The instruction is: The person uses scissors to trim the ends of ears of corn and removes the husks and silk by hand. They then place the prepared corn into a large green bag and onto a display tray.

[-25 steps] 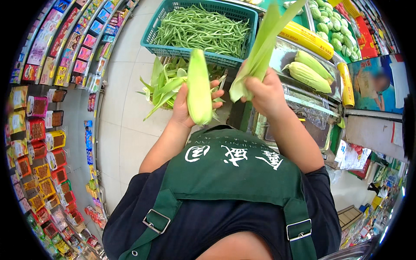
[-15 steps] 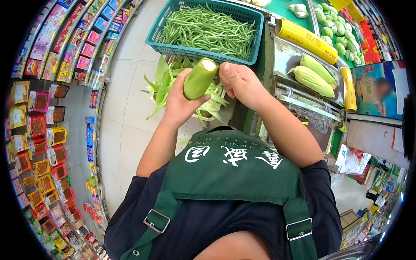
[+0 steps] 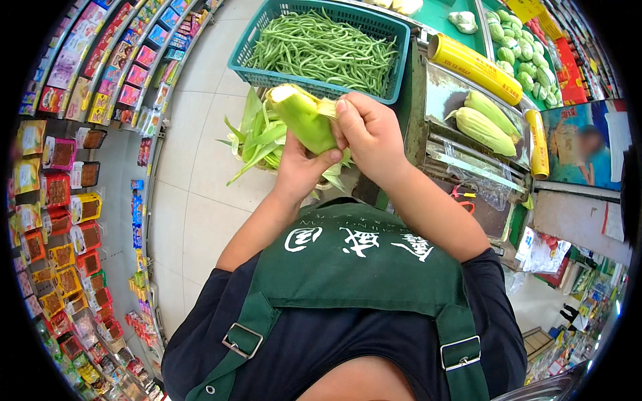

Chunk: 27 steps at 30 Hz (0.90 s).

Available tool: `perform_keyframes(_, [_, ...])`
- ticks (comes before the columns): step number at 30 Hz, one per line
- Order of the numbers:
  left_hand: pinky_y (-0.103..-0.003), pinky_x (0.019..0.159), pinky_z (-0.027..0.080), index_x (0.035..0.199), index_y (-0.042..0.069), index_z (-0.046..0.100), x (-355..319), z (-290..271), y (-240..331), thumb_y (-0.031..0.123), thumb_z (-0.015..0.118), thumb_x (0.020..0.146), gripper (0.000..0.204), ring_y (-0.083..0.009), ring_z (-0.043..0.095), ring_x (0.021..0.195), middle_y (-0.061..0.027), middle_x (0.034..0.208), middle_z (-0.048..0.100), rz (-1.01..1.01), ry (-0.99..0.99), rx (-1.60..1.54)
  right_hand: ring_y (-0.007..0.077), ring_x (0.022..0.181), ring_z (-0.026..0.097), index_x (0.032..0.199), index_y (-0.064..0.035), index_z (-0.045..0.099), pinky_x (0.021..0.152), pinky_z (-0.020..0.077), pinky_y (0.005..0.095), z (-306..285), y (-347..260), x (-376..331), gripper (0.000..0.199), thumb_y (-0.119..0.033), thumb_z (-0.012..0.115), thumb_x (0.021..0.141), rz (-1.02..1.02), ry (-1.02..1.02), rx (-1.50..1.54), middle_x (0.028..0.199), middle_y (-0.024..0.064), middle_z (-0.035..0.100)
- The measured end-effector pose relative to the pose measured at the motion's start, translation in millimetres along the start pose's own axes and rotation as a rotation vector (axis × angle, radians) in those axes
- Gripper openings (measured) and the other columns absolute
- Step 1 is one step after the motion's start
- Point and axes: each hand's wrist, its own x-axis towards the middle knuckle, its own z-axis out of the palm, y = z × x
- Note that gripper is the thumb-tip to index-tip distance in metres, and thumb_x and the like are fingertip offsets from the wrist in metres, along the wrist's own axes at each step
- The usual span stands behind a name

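An ear of corn [image 3: 302,120] in its green husk is gripped from below by my left hand [image 3: 301,164], its pale cut stem end tilted up and to the left. My right hand [image 3: 368,134] pinches a strip of the husk on the ear's right side, pulling it away from the ear. Beneath the ear, a heap of stripped corn husks [image 3: 257,144] lies in a container mostly hidden by the leaves. To the right, two ears of corn [image 3: 481,130] with pale green husks rest on a metal-topped stand.
A teal plastic basket [image 3: 400,63] full of green beans stands just beyond my hands. Yellow rolls of film [image 3: 475,68] lie at the right, near green round vegetables [image 3: 525,50]. Shelves of packaged snacks [image 3: 67,220] line the left side, beside the tiled floor [image 3: 200,167].
The ear has tipped so its stem end points to the left. My right hand has come onto the ear and now draws a strip of husk away.
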Motion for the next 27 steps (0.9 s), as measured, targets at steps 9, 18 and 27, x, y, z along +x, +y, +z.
perform_keyframes(9, [-0.043, 0.110, 0.038, 0.142, 0.017, 0.034, 13.5, 35.8, 8.6, 0.070, 0.046, 0.089, 0.076, -0.0221, 0.042, 0.134, -0.0056, 0.143, 0.042, -0.170, -0.010, -0.569, 0.0138, 0.087, 0.054, 0.088, 0.0004, 0.063, 0.083, 0.0423, 0.0260, -1.3, 1.3, 11.5, 0.026, -0.018, 0.051, 0.102, -0.171, -0.066, 0.161, 0.095, 0.0054, 0.060])
perform_keyframes(18, [-0.037, 0.102, 0.045, 0.128, 0.007, 0.046, 16.1, 34.6, 12.3, 0.057, 0.034, 0.101, 0.057, -0.0199, 0.053, 0.120, -0.0098, 0.127, 0.052, -0.096, 0.254, -0.317, 0.0228, 0.077, 0.048, 0.087, -0.0003, 0.052, 0.073, 0.0418, 0.0330, 10.4, 11.6, 1.1, 0.015, -0.011, 0.051, 0.098, -0.315, -0.045, -0.105, 0.083, 0.0097, 0.047])
perform_keyframes(27, [-0.035, 0.080, 0.053, 0.117, 0.008, 0.054, 53.9, -19.9, 2.6, 0.045, 0.049, 0.100, 0.041, -0.0191, 0.062, 0.093, -0.0065, 0.103, 0.063, -0.135, 0.516, -0.083, 0.0164, 0.074, 0.045, 0.083, -0.0005, 0.048, 0.070, 0.0408, 0.0315, 16.0, 27.2, 0.5, 0.021, -0.013, 0.049, 0.099, -0.002, -0.158, -0.132, 0.079, 0.0063, 0.046])
